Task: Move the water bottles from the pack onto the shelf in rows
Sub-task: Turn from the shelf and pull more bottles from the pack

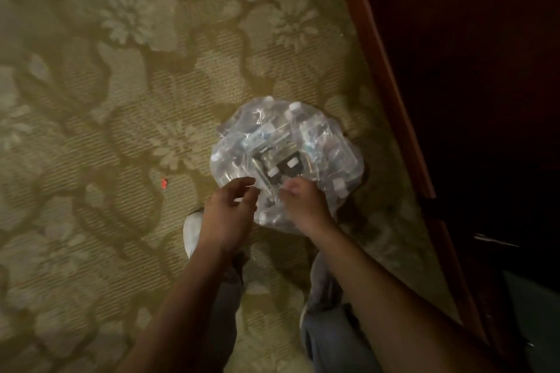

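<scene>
Head view looks straight down at the pack of water bottles (286,157), a rounded bundle in clear shrink-wrap standing on the floral carpet (121,85) just in front of my feet. White bottle caps (294,106) show through the plastic along its far edge and near its middle, and the wrap is crinkled and shiny, so I cannot count the bottles. My left hand (228,210) is at the near left edge of the pack, fingers curled loosely with the thumb and forefinger brought close together at the film; whether that grip actually has the plastic pinched I cannot tell. My right hand (304,201) rests on the near side of the pack, its grip closed into a fist on the wrap, knuckles up. Both bare forearms reach in from the bottom of the frame. Below my left wrist a white shoe (192,232) sits on the carpet, and grey trouser legs (324,336) show between my arms. A small red spot (164,183) glows on the carpet to the left of the pack. Along the right side runs a reddish wooden edge (391,94) of dark furniture, its inside too dim to make out.
</scene>
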Tool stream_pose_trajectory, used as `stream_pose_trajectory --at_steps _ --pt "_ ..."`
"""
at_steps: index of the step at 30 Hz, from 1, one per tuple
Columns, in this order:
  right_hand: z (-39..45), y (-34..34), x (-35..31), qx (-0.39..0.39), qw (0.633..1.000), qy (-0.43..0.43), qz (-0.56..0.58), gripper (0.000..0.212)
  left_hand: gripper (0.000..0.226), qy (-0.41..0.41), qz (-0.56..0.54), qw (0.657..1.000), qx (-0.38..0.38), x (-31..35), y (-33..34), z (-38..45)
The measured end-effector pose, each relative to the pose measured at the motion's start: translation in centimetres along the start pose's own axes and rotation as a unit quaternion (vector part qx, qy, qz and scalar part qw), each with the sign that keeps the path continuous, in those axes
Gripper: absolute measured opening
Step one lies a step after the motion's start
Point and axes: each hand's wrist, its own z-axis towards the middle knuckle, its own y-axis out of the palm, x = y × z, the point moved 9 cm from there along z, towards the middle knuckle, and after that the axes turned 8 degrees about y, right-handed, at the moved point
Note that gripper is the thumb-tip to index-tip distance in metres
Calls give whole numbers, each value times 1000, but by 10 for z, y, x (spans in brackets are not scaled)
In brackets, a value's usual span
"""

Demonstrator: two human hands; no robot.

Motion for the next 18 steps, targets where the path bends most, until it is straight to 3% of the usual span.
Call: stream_pose_trajectory --at_steps 4,8,12,15,18 --pt "51 26 6 7 999 -15 -48 26 33 -3 87 994 -61 -23 16 20" --pt "93 38 25 4 990 -24 -136 39 33 47 103 992 -56 -12 27 43" --pt "115 53 24 -29 942 -93 -322 37 36 40 102 992 -66 -15 39 52" --pt "115 65 31 -94 891 -101 -433 53 36 39 94 992 -74 -14 52 53" --pt "118 63 37 -73 869 -98 -480 64 35 40 77 993 -82 -17 62 48"
